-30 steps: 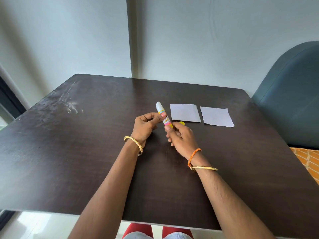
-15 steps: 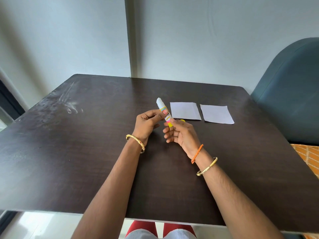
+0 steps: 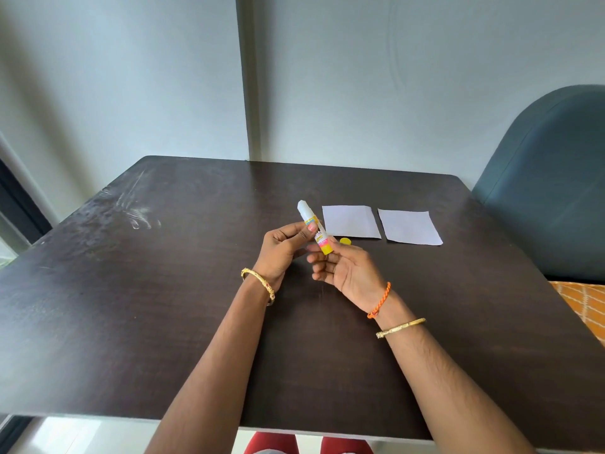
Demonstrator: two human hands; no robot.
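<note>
A glue stick (image 3: 311,221) with its white glue extended points up and away above the middle of the dark table (image 3: 131,306). My left hand (image 3: 283,250) pinches its labelled barrel with thumb and fingers. My right hand (image 3: 347,273) holds the yellow bottom end between thumb and fingertips, palm turned up. The yellow cap (image 3: 345,241) lies on the table just behind my right hand. Two white paper squares, the nearer paper (image 3: 350,221) and the farther paper (image 3: 411,227), lie flat to the right of the stick.
A teal padded chair (image 3: 550,191) stands at the table's right side, with an orange patterned cloth (image 3: 586,306) below it. A grey wall runs behind the table. The table's left part has pale scuff marks (image 3: 131,214).
My right hand has rolled palm-up at the stick's bottom end, its wrist turning outward. The glue stick and left hand stay almost where they were.
</note>
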